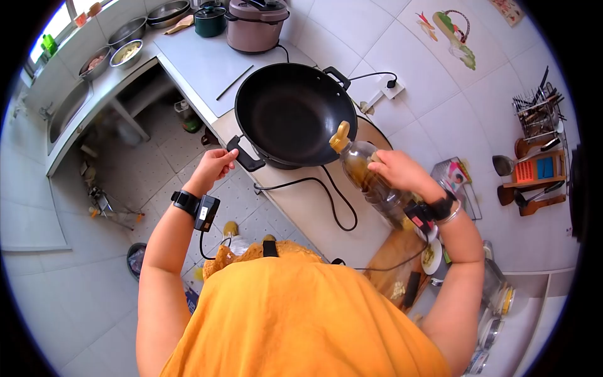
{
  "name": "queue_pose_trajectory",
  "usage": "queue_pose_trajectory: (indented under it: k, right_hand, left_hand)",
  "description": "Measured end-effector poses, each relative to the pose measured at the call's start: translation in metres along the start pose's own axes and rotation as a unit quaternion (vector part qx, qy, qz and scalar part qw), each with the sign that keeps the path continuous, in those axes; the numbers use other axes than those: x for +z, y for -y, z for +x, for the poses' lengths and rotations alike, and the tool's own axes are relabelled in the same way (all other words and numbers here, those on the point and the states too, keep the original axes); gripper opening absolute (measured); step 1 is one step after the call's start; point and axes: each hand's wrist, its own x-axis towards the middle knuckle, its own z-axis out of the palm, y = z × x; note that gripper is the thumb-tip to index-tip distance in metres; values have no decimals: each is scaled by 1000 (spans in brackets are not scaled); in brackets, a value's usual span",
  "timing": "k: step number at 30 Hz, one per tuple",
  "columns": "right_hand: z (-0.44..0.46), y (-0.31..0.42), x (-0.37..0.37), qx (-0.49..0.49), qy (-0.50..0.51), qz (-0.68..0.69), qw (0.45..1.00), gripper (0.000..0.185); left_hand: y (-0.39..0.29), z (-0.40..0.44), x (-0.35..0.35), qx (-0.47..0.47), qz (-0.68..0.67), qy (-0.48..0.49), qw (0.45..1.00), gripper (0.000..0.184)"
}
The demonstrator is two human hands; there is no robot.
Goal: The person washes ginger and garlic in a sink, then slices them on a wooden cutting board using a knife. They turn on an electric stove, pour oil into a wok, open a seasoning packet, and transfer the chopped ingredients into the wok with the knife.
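A wide black wok (292, 113), its inside bare, sits on the counter in front of me. My left hand (215, 168) is closed, with thumb and curled fingers at the wok's near-left handle (250, 160). In my right hand (402, 171) is a clear plastic oil bottle (364, 168) with a yellow cap and amber-brown liquid inside. The bottle leans toward the wok, its cap near the right rim. No stream of liquid shows. A black cable (330, 198) loops on the counter below the wok.
Behind the wok stand a pink rice cooker (256, 28) and a green pot (210, 22); a dark stick (235, 82) lies nearby. Metal bowls (127, 55) line the left ledge. At right are a cutting board (392, 257), a knife (412, 289) and a small plate (431, 257). Utensils (534, 166) hang on the wall.
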Motion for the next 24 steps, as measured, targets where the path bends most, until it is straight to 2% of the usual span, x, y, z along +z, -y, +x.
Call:
queue_pose_trajectory:
  k: [8, 13, 16, 24]
  right_hand:
    - [35, 6, 9, -12, 51, 4, 999, 37]
    - [48, 19, 7, -17, 72, 0, 997, 36]
    - [54, 35, 0, 21, 101, -10, 995, 37]
    - [82, 54, -14, -25, 122, -8, 992, 36]
  left_hand:
    - [-15, 20, -16, -2, 89, 62, 994, 22]
    - [-12, 27, -22, -1, 74, 111, 991, 21]
    - [-18, 28, -24, 3, 87, 133, 987, 21]
    - [-15, 33, -27, 8, 75, 165, 983, 18]
